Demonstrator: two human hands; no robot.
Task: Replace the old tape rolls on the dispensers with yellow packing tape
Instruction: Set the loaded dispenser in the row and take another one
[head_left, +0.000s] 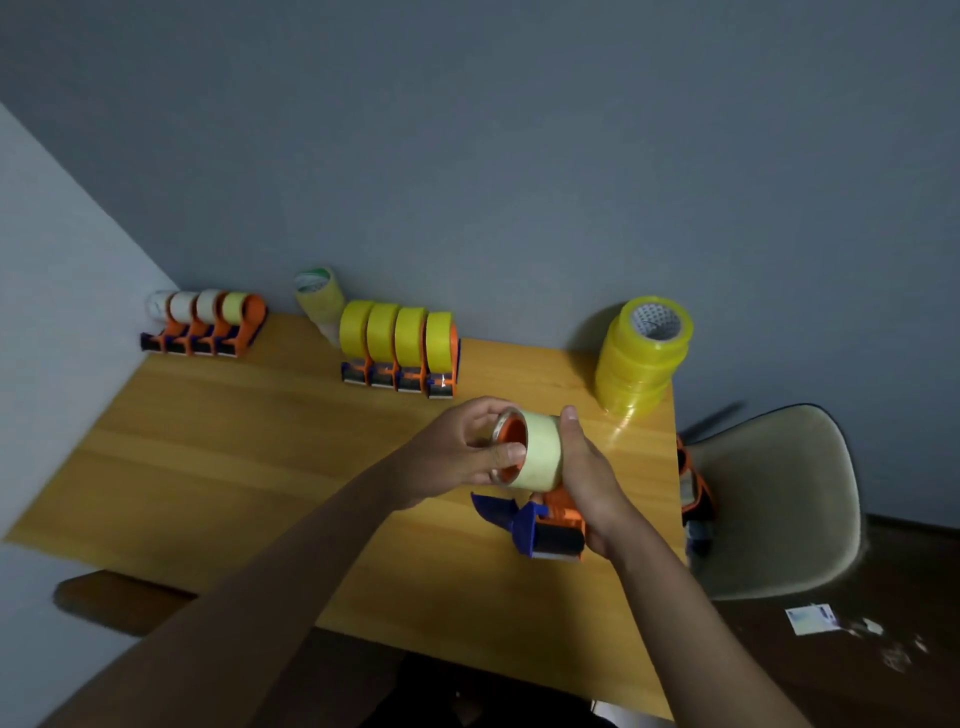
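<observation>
- While the right hand (592, 470) steadies the orange-and-blue plastic tape dispenser (545, 525) at lower centre, the left hand (457, 449) grips its pale, worn tape roll (540, 452), likely to work it off.
- Stacked yellow packing tape rolls (641, 358) wait at the right, near the wooden table (234, 467) edge.

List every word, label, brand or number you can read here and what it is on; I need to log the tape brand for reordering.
No text can be read in this picture.
Core of the top roll on the stack of yellow rolls: dark printed marks, too blurred to read.
Pale roll leaning on the wall: green and white pattern on its end, not legible.
Paper card on the floor: printed patches, too small to read.
</observation>
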